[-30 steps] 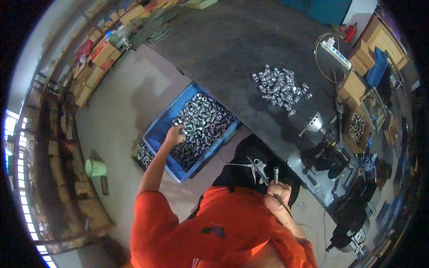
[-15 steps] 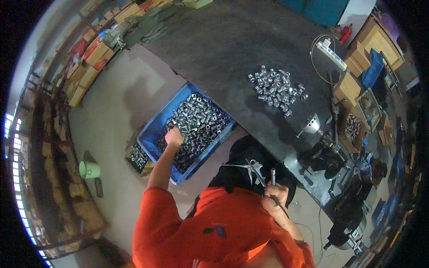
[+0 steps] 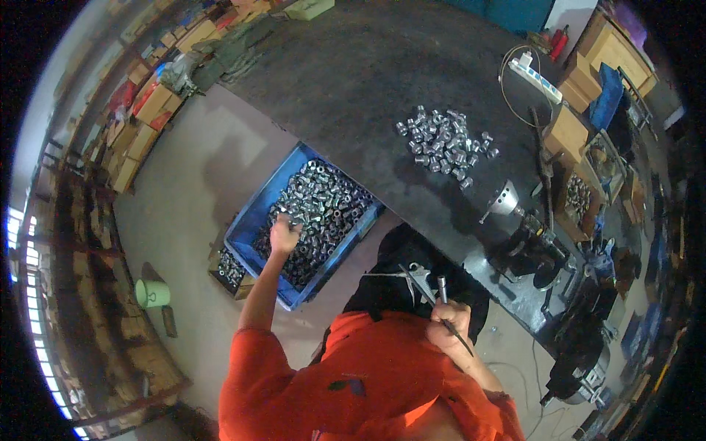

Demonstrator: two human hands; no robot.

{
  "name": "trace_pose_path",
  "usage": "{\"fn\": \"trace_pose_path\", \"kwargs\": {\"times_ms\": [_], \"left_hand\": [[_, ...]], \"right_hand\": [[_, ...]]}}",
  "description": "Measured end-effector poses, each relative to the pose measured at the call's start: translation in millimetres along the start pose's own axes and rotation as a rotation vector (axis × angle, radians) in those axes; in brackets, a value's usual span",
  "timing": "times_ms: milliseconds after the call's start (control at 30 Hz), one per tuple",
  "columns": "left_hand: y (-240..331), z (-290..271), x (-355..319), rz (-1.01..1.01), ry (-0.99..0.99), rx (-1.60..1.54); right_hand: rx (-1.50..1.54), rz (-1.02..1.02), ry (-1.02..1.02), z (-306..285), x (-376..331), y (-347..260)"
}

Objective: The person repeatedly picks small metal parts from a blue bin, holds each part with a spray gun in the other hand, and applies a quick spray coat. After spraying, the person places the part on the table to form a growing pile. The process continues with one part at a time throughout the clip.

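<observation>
My left hand [image 3: 283, 237] reaches into a blue plastic crate [image 3: 329, 275] heaped with small silver and dark metal fittings [image 3: 315, 195]. Its fingers are curled around a fitting at the near left part of the heap. Close to my lap, my right hand [image 3: 450, 324] is closed around a thin, long metal tool [image 3: 419, 285] that slants through the fist. A short silver cylinder [image 3: 442, 283] stands up from the same fist; its lower end is hidden by the fingers. A silver, branching object [image 3: 414, 278] shows against my dark trousers behind the tool, its kind unclear.
On the dark table [image 3: 346, 81] lies a loose pile of silver fittings [image 3: 445, 143]. A bench machine with a perforated metal cone [image 3: 505, 200] stands at its right. Beyond are a power strip [image 3: 535, 79] and cardboard boxes [image 3: 565, 134]. A pale green bucket [image 3: 151, 293] sits on the floor at left.
My left hand has shifted slightly within the crate, its fingers now showing more over the fittings. The right hand keeps its grip on the tool. The whole view has shifted a little.
</observation>
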State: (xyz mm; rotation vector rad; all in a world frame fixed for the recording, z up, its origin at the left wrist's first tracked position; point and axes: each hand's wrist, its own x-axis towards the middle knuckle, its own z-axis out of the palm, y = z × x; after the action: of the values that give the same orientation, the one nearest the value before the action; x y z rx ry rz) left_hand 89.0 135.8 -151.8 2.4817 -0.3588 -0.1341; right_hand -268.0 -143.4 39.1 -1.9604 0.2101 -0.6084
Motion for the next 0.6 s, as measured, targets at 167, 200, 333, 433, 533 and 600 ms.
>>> {"fn": "trace_pose_path", "kwargs": {"times_ms": [167,200,333,433,533,600], "left_hand": [[148,-26,-36,0.110,-0.318,-0.483],[174,-33,-48,0.228,-0.334,-0.488],[249,-43,-84,0.470,-0.564,-0.558],[273,-42,-96,0.579,-0.695,-0.572],[281,-42,-100,0.521,-0.808,-0.593],[282,-41,-100,0.486,-0.868,-0.623]], "right_hand": [[-0.031,-0.077,-0.081,-1,5,6],[0.023,-0.026,-0.145,-1,8,4],[0.085,-0.001,-0.256,2,18,6],[0.103,-0.001,-0.247,6,22,6],[0.127,0.001,-0.259,6,22,6],[0.135,0.011,-0.257,8,19,9]]}}
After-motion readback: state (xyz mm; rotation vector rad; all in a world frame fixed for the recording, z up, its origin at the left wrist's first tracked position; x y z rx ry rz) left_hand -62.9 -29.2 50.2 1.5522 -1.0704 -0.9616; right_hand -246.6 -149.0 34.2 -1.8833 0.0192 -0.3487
